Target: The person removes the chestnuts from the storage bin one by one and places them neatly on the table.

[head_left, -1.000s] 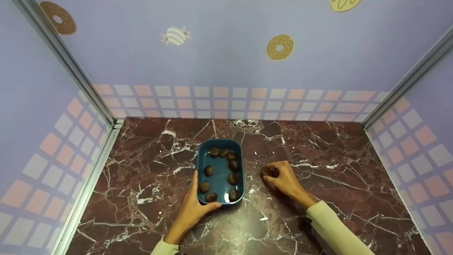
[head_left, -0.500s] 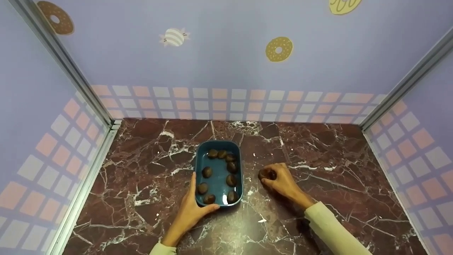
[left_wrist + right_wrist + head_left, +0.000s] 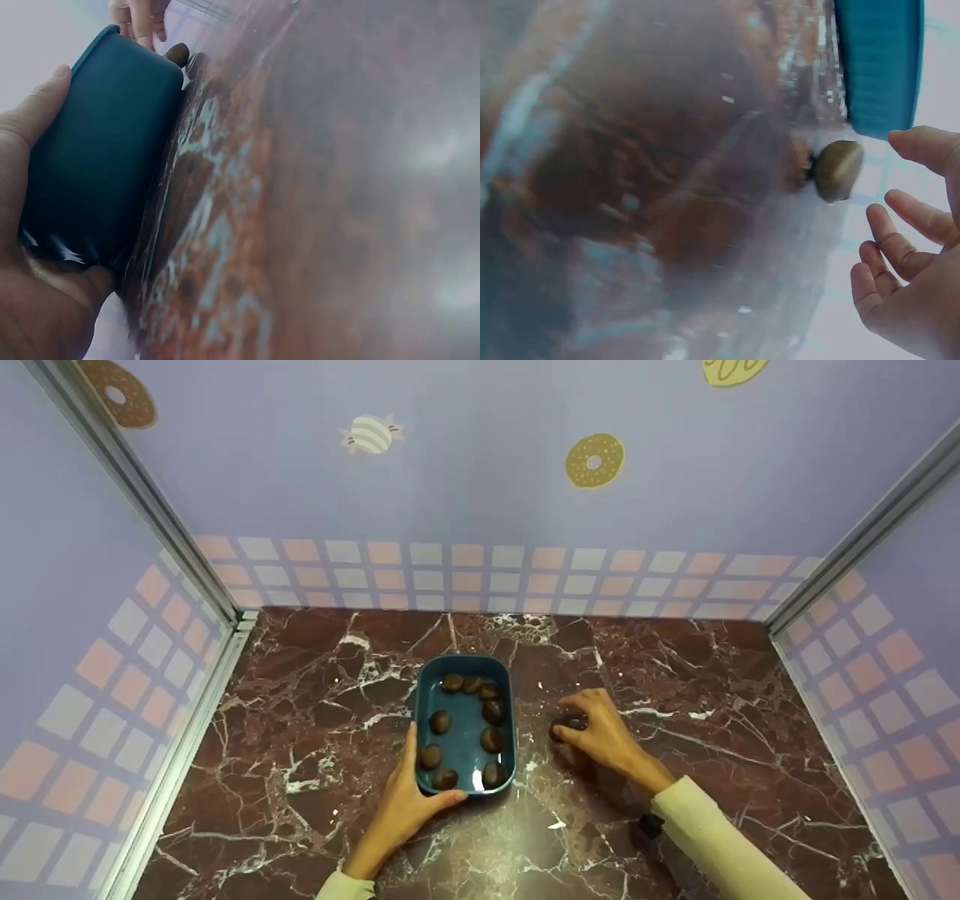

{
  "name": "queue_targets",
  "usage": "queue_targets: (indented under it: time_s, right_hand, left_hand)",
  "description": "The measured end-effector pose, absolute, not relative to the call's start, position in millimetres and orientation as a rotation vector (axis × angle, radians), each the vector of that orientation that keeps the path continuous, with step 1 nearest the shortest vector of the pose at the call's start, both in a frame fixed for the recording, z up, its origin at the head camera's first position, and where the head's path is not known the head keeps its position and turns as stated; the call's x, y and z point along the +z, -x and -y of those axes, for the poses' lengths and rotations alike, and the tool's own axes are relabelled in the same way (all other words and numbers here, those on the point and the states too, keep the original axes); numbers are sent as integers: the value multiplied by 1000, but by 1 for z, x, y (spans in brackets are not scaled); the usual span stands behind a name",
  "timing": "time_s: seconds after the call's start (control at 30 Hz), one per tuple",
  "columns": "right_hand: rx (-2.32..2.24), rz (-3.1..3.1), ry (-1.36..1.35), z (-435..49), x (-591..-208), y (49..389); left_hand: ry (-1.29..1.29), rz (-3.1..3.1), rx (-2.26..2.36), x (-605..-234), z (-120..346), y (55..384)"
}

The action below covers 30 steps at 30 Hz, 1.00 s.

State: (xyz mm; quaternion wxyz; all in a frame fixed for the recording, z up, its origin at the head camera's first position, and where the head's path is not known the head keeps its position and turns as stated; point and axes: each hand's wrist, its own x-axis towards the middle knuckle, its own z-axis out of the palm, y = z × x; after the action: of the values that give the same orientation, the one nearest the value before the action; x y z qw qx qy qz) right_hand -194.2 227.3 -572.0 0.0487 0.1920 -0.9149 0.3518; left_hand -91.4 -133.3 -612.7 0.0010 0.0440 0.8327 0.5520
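Note:
A blue rectangular container (image 3: pixel 466 735) with several brown chestnuts (image 3: pixel 440 722) in it stands on the marble-patterned surface. My left hand (image 3: pixel 409 802) lies against its near left corner, fingers along the left side and thumb along the near rim. In the left wrist view the container's outer wall (image 3: pixel 97 142) shows between thumb and fingers. To the right of the container my right hand (image 3: pixel 604 735) hovers around a dark chestnut (image 3: pixel 557 730) on the surface. In the right wrist view its fingers are spread, apart from the chestnut (image 3: pixel 838 171).
Dark red surface (image 3: pixel 337 720) with white veins reaches to the lilac back wall (image 3: pixel 480 495). Side walls with metal strips (image 3: pixel 180 825) enclose it left and right. A small dark thing (image 3: pixel 649 823) shows beside the right sleeve.
The fingers of my right hand have spread apart, away from the chestnut, after being closed around it. My left hand and the container have stayed in place.

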Motion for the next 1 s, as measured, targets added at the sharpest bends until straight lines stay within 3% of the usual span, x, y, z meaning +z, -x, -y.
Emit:
queue_targets:
  time_s: [0.4, 1.0]
  right_hand:
    - [966, 2735, -802, -209, -541, 203]
    - [824, 2677, -1086, -171, -528, 205]
  left_hand:
    - [-137, -2631, 1732, -612, 134, 91]
    - [-176, -2615, 1733, -612, 135, 92]
